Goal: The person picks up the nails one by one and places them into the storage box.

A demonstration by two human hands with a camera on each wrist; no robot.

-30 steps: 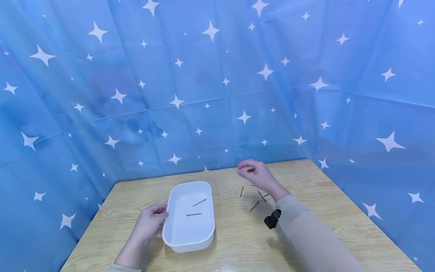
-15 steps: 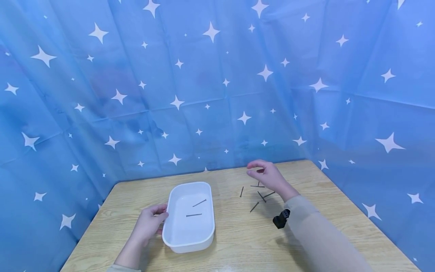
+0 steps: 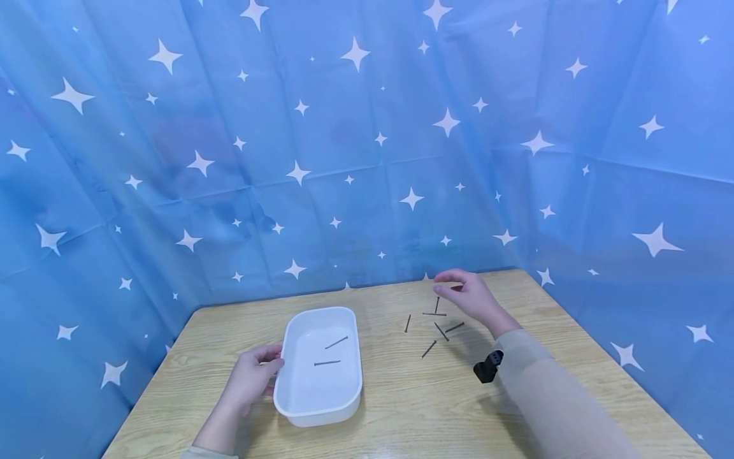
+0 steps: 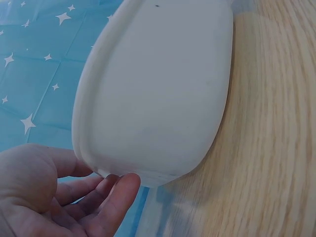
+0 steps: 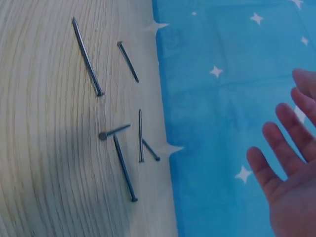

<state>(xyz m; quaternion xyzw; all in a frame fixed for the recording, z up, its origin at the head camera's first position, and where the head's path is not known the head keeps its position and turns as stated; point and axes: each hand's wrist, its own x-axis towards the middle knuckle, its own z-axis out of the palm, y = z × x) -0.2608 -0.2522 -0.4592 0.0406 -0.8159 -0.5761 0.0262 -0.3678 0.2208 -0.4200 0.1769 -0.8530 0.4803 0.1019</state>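
A white plastic tray (image 3: 318,392) stands on the table at the left of centre, with two dark nails lying in it, an upper nail (image 3: 336,342) and a lower nail (image 3: 327,363). My left hand (image 3: 246,377) grips the tray's left wall, thumb at the rim and fingers below it. To the right, several loose nails (image 5: 88,59) are spread on the wood, some crossing or touching each other. Just above the farthest nail (image 3: 438,305) hovers my right hand (image 3: 473,299). Its fingers are loosely extended and hold nothing in the right wrist view.
The wooden table (image 3: 395,408) backs onto a blue curtain (image 3: 367,159) with white stars, which also runs along both sides. A small black device (image 3: 489,367) is fixed at the right wrist.
My right hand has drifted to the right in small steps, uncovering nails beneath it. The left hand and the tray have stayed in place.
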